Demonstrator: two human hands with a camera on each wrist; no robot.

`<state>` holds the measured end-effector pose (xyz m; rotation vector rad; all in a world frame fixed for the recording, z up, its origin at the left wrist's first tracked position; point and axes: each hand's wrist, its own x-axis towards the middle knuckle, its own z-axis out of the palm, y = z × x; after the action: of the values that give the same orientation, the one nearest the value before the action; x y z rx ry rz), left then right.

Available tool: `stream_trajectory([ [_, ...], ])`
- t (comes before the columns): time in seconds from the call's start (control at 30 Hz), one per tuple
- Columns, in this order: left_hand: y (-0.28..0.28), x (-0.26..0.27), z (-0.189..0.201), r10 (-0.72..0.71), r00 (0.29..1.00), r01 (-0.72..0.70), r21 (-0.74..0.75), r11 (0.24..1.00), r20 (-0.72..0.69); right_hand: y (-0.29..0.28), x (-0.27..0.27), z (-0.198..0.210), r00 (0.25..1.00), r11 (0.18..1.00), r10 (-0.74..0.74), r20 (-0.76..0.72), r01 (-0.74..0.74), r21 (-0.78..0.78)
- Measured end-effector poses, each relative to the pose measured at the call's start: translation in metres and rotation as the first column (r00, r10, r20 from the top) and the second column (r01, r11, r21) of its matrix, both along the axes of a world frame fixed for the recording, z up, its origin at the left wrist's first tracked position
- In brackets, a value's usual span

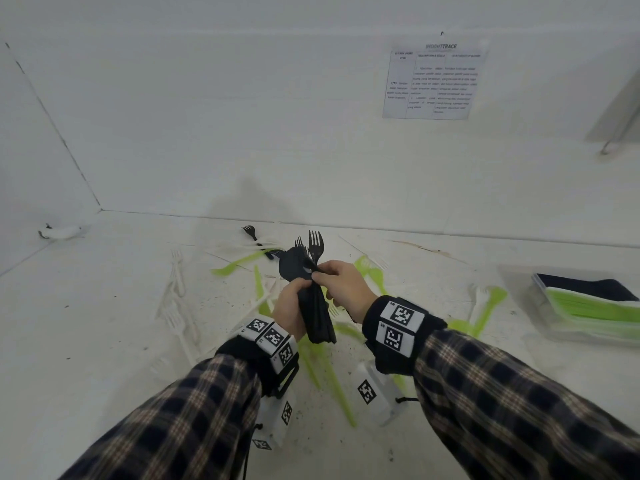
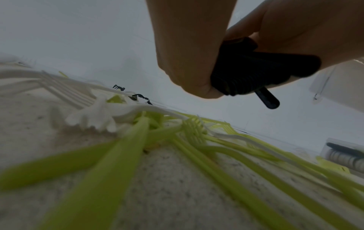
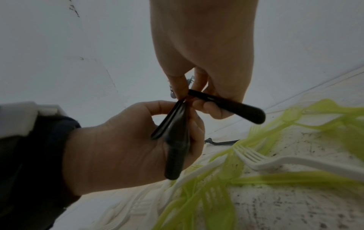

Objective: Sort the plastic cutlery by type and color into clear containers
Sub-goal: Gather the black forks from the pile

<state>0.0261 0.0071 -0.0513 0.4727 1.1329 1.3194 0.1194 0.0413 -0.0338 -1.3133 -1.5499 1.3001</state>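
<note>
My left hand (image 1: 293, 306) grips a bundle of black forks (image 1: 317, 317) by the handles, tines up, above the table. My right hand (image 1: 337, 277) pinches a single black fork (image 1: 315, 245) against the top of that bundle. In the right wrist view the right hand (image 3: 197, 93) holds that fork's handle (image 3: 232, 105) crossing the bundle (image 3: 176, 144) held by the left hand (image 3: 122, 147). From the left wrist, the left hand (image 2: 189, 65) wraps the black handles (image 2: 260, 73). A clear container (image 1: 540, 306) at the right holds stacked black and green cutlery.
Green forks (image 1: 485, 310) and white forks (image 1: 176, 268) lie scattered on the white table under and around my hands. One black fork (image 1: 254, 237) lies at the back near the wall. A printed sheet (image 1: 433, 81) hangs on the wall.
</note>
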Motion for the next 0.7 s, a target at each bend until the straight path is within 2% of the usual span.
stream_trajectory([
  [0.3,-0.011,0.018,-0.001,-0.058,0.998,0.059,-0.067,0.996,0.012,-0.006,0.022,0.01,0.999,1.0,-0.017,0.046,0.017,-0.008],
  [0.53,-0.012,0.024,-0.004,0.041,0.998,-0.044,-0.059,0.997,-0.055,-0.011,0.031,-0.002,0.993,0.991,-0.118,0.005,0.117,0.072],
  [0.7,-0.012,0.025,-0.007,0.09,0.995,-0.091,-0.032,0.995,-0.044,-0.016,0.036,-0.005,0.999,0.996,-0.035,0.023,0.033,0.081],
])
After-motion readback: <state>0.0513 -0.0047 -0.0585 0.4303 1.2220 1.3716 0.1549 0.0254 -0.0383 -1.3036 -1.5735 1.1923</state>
